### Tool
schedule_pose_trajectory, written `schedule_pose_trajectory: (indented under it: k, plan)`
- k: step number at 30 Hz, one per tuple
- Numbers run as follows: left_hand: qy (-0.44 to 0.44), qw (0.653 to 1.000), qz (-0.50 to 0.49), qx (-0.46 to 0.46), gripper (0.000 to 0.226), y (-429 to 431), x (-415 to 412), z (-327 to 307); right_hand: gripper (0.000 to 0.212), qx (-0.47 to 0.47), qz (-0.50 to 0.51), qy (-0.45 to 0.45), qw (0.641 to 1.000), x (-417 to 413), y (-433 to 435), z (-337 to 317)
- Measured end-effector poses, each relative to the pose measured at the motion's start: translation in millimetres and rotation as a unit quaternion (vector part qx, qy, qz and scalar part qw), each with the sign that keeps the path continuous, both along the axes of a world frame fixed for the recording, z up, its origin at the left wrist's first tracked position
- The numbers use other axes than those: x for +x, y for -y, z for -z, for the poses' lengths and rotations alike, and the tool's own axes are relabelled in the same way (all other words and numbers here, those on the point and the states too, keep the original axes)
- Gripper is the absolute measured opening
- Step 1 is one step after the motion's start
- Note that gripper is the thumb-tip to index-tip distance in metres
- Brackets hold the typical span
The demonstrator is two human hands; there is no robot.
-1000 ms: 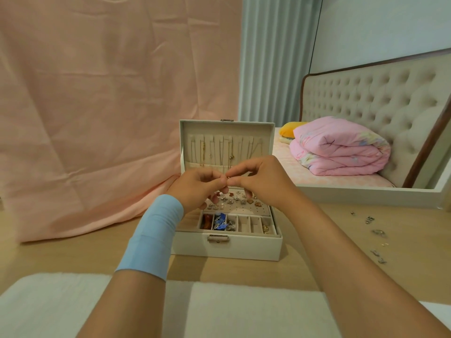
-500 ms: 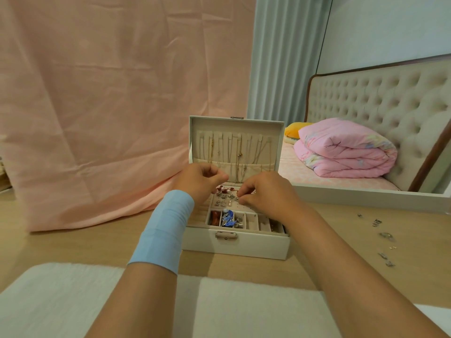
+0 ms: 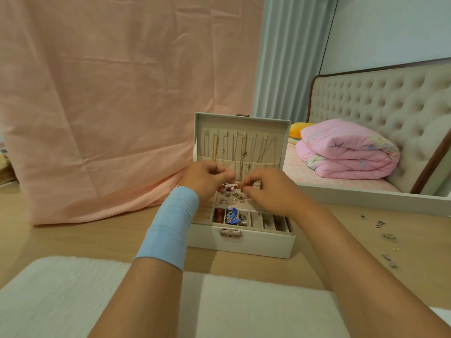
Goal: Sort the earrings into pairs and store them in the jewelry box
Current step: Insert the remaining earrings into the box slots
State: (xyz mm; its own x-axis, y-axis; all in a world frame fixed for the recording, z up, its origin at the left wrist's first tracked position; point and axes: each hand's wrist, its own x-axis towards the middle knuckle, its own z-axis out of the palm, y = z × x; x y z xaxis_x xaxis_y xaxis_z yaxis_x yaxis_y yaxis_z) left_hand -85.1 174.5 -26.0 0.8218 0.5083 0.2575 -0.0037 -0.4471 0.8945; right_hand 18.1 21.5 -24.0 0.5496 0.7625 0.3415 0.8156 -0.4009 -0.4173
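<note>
Now that the two hands have come apart, the fiddling up in front of the lid [image 3: 241, 119] looks finished to me. A second ago both sets of fingertips met in the air there. The right hand [image 3: 268, 193] has since dropped to the far row of the stud panel [image 3: 231, 200] inside the open jewelry box [image 3: 244, 245]. Its thumb and forefinger are pinched together right at the panel, on what I take to be an earring, though the piece is too small for my feed to show.

The left hand [image 3: 207, 178] has drawn back and hangs just beside the right, above the panel's left end, fingers curled and thumb against forefinger. I cannot tell whether it holds a backing or nothing at all.

I read this as the seating step: one stud is going in beside those already on the panel. The box sits on the table [image 3: 73, 240] straight ahead of me, its front compartments partly filled.

The job is far from over, because the loose earrings [image 3: 388, 236] lie scattered well off to the right of the box. I judge the next reach goes that way, once this piece sits firm
</note>
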Motion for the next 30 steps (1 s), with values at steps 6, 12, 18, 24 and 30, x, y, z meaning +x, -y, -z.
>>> schedule_pose_trajectory:
  k: [6, 12, 18, 24, 30]
  plan:
    - [0.019, 0.999, 0.01, -0.048, 0.009, 5.7, -0.1, -4.0, 0.017, 0.186, -0.025, -0.145, 0.971, -4.0, 1.9, -12.2]
    - [0.011, 0.996, 0.014, -0.083, 0.012, 9.1, -0.7, -5.2, 0.015, 0.241, -0.018, -0.198, 0.95, -3.5, 1.6, -8.5]
    - [-0.039, 0.996, 0.018, -0.079, 0.028, 8.6, -0.9, -4.3, 0.016, 0.245, -0.025, -0.196, 0.949, -5.4, 1.8, -5.8]
    - [-0.048, 0.997, 0.034, -0.055, 0.014, 9.9, -4.1, -8.8, 0.012, 0.228, -0.011, -0.181, 0.957, -2.9, 2.8, -5.6]
    - [-0.059, 0.997, 0.052, -0.012, 0.021, 11.1, -5.5, -12.4, 0.004, 0.222, 0.025, -0.181, 0.958, -0.2, 2.5, -5.0]
